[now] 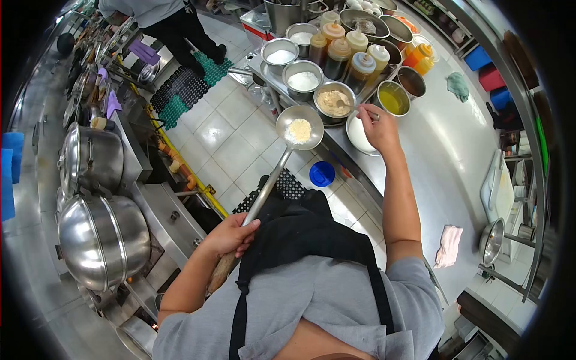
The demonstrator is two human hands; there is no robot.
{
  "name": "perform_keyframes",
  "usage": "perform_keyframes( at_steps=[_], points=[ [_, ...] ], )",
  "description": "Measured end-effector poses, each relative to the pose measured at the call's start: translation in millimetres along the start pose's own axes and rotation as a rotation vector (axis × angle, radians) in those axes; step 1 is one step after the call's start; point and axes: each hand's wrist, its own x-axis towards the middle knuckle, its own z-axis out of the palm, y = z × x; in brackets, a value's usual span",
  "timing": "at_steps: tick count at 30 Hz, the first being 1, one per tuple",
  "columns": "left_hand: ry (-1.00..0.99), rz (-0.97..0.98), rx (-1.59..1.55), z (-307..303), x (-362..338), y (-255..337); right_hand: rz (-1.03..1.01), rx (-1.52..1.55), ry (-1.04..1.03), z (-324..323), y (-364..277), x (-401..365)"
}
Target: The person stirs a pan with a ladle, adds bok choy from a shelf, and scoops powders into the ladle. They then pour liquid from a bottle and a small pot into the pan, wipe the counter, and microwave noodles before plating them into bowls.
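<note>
My left hand [232, 235] is wrapped round the handle of a long metal ladle [268, 186], whose wooden end lies under my forearm. A small heap of pale yellow granules [299, 130] sits in the ladle's round bowl, above the floor beside the counter. My right hand [379, 127] is closed on a small spoon [350, 106], its tip in a metal bowl of tan powder [332, 102]. Just below that bowl is a container of white contents [360, 135], partly behind my right hand. A pot of yellow-green liquid [393, 99] stands to the right.
Bowls of white powder [302, 80] and several squeeze bottles [339, 49] crowd the steel counter [444, 156]. A folded pink cloth [449, 246] lies near its edge. Large steel pots [103, 240] stand at left. Another person [168, 24] is at the upper left, on dark mats.
</note>
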Motion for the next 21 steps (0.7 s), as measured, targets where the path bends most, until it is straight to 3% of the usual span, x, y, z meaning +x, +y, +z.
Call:
perform_keyframes(
  at_steps=[4, 14, 19, 20, 21],
  points=[
    [0.007, -0.001, 0.027, 0, 0, -1, 0.106, 0.131, -0.036, 8, 28, 3],
    [0.004, 0.001, 0.011, -1, -2, -4, 0.307, 0.619, 0.053, -30, 16, 5],
    [-0.013, 0.007, 0.019, 0, -2, -1, 0.145, 0.55, -0.087, -31, -22, -12],
    [-0.011, 0.005, 0.019, 1, -1, 1, 0.147, 0.552, -0.088, -23, -29, -13],
    [-0.006, 0.001, 0.013, 2, -1, 2, 0.01, 0.361, 0.016, -16, -35, -14]
  ],
)
